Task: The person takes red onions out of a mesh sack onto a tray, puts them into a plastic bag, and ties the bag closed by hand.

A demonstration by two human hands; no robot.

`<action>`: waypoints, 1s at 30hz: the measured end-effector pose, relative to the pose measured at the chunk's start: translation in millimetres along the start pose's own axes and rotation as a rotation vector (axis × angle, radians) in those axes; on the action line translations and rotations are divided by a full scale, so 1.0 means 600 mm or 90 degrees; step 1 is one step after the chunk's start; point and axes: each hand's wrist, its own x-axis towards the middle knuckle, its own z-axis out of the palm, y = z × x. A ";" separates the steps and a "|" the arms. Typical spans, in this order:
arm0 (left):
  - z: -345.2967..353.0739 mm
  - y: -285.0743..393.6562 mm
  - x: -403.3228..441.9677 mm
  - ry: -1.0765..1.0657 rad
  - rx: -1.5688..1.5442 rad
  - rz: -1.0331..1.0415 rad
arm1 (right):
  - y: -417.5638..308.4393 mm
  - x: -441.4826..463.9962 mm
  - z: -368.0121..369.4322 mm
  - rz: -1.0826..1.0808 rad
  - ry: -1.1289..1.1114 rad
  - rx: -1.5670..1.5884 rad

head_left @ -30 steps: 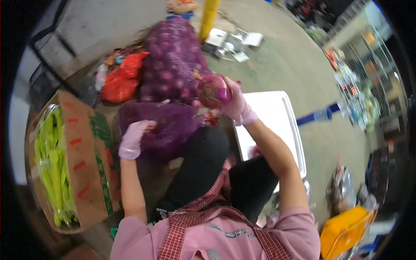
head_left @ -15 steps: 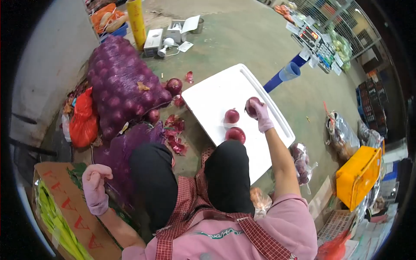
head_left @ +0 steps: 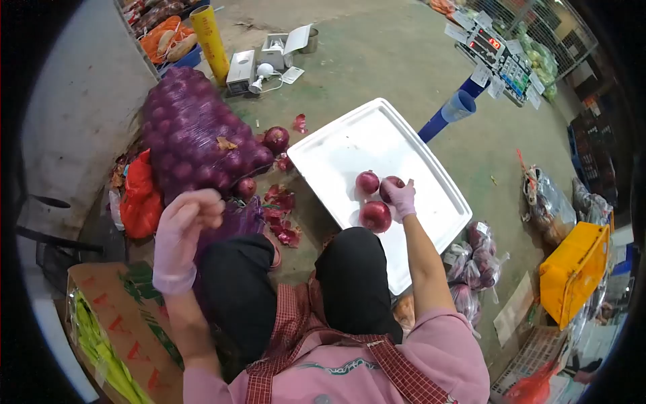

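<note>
My right hand [head_left: 404, 200], in a thin pale glove, is closed around a red onion [head_left: 389, 188] on the white tray-like board [head_left: 350, 143]. Two more red onions lie beside it: a smaller one [head_left: 367, 182] to the left and a larger one [head_left: 375, 217] nearer my knees. Raised above my left thigh, my gloved left hand [head_left: 185, 232] has its fingers curled in, with nothing visible in them. Past it stands a big purple net sack of onions [head_left: 195, 128]. One loose onion [head_left: 276, 139] sits on the floor between sack and board.
Onion skins [head_left: 279, 205] litter the floor left of the board. A blue post [head_left: 437, 122] holds a digital scale display [head_left: 488, 47] behind it. To the right are bagged onions [head_left: 479, 259] and a yellow crate [head_left: 574, 273]. A cardboard box of greens [head_left: 111, 323] stands at lower left.
My right hand has brought its onion down and left, close to the other two. My left hand has risen and moved right, over my thigh. The view has shifted slightly.
</note>
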 end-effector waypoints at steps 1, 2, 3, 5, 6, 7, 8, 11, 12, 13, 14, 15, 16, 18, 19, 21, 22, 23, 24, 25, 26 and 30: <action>0.017 0.005 0.017 -0.037 -0.007 -0.013 | 0.002 0.017 0.003 -0.052 0.098 -0.084; 0.035 0.012 0.033 -0.060 -0.011 -0.022 | -0.011 0.023 -0.007 -0.112 0.138 -0.105; 0.051 0.015 0.054 -0.070 0.036 -0.045 | -0.049 0.013 -0.022 -0.103 0.093 -0.025; 0.052 -0.016 0.118 -0.173 0.148 0.006 | -0.108 -0.037 -0.040 -0.349 -0.020 0.123; 0.068 -0.006 0.141 -0.256 0.283 0.057 | -0.221 -0.168 -0.076 -0.422 -0.118 0.300; 0.101 -0.009 0.159 -0.204 0.140 -0.078 | -0.305 -0.271 -0.084 -0.352 -0.142 0.296; 0.111 -0.021 0.182 -0.252 0.173 -0.071 | -0.361 -0.364 -0.088 -0.311 -0.142 0.226; 0.137 -0.093 0.245 -0.342 0.140 -0.051 | -0.380 -0.533 -0.075 -0.624 -0.429 0.069; 0.157 -0.118 0.260 -0.296 0.292 -0.049 | -0.390 -0.585 -0.075 -0.478 -0.598 0.027; 0.167 -0.149 0.273 -0.297 0.376 -0.037 | -0.382 -0.616 -0.059 -0.447 -0.745 0.072; 0.173 -0.161 0.274 -0.305 0.495 -0.054 | -0.388 -0.651 -0.043 -0.510 -0.814 0.093; 0.178 -0.169 0.271 -0.311 0.614 -0.072 | -0.379 -0.670 -0.025 -0.465 -0.876 0.084; 0.174 -0.168 0.256 -0.318 0.703 -0.063 | -0.383 -0.697 -0.026 -0.330 -0.924 0.114; 0.155 -0.153 0.221 -0.324 0.839 0.029 | -0.369 -0.720 -0.017 -0.231 -0.974 0.124; 0.147 -0.147 0.214 -0.356 0.890 0.000 | -0.364 -0.729 -0.015 -0.190 -0.980 0.158; 0.128 -0.188 0.245 -0.400 0.874 -0.055 | -0.355 -0.739 -0.017 -0.213 -0.982 0.097; 0.120 -0.169 0.235 -0.388 0.905 -0.053 | -0.353 -0.739 -0.015 -0.280 -0.990 0.132; 0.113 -0.161 0.227 -0.354 0.919 -0.049 | -0.362 -0.738 -0.019 -0.361 -0.987 0.162; 0.108 -0.163 0.230 -0.322 0.932 -0.046 | -0.367 -0.731 -0.027 -0.334 -0.989 0.155; 0.104 -0.157 0.229 -0.315 0.948 -0.010 | -0.371 -0.735 -0.036 -0.320 -0.965 0.220; 0.098 -0.153 0.229 -0.286 0.938 -0.042 | -0.383 -0.742 -0.048 -0.263 -0.982 0.261; 0.112 -0.160 0.245 -0.249 0.959 -0.112 | -0.387 -0.736 -0.068 -0.128 -1.141 0.431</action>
